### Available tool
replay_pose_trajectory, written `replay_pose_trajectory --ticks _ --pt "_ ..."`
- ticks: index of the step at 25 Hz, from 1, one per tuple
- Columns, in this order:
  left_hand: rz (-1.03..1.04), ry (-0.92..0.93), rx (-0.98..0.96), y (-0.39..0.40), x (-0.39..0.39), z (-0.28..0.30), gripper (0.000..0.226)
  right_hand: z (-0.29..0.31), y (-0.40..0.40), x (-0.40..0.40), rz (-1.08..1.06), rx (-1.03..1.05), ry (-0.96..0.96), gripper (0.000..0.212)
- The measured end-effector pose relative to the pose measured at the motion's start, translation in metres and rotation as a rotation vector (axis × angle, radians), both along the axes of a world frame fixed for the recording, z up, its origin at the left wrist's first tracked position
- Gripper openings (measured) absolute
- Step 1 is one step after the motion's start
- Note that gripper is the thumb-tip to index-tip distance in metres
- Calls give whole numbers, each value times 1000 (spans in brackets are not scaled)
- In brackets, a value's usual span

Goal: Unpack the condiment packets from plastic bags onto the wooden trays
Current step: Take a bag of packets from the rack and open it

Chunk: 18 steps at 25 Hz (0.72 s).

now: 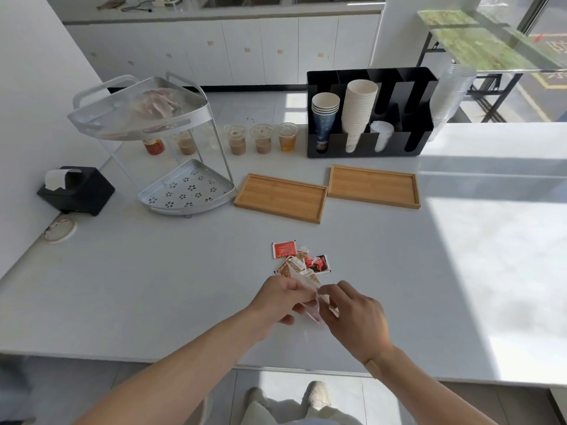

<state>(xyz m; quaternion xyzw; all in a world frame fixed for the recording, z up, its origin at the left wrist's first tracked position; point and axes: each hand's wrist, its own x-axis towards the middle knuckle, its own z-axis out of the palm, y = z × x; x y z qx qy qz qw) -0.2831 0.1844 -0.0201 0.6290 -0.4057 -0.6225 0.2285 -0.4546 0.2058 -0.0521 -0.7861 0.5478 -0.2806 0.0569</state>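
fingers: both hands pinch plastic bag [308, 297] | left hand [277, 302] | right hand [352, 317] | packets [299, 260] just beyond

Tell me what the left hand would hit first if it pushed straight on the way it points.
Probably the small heap of red and brown condiment packets just beyond the left hand, which grips a clear plastic bag. Depth is uncertain.
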Motion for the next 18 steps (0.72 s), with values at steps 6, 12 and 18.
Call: replay_pose_trajectory --ticks 6,12,18 --pt "-52 45 -92 1 6 -8 12 14 -6 -13 31 539 -170 28" --pt "-119 21 -251 -3 12 -13 17 21 -20 -10 90 726 -407 13" --pt "-187 -26 -276 -8 16 -18 16 26 -33 -9 122 849 -439 7"
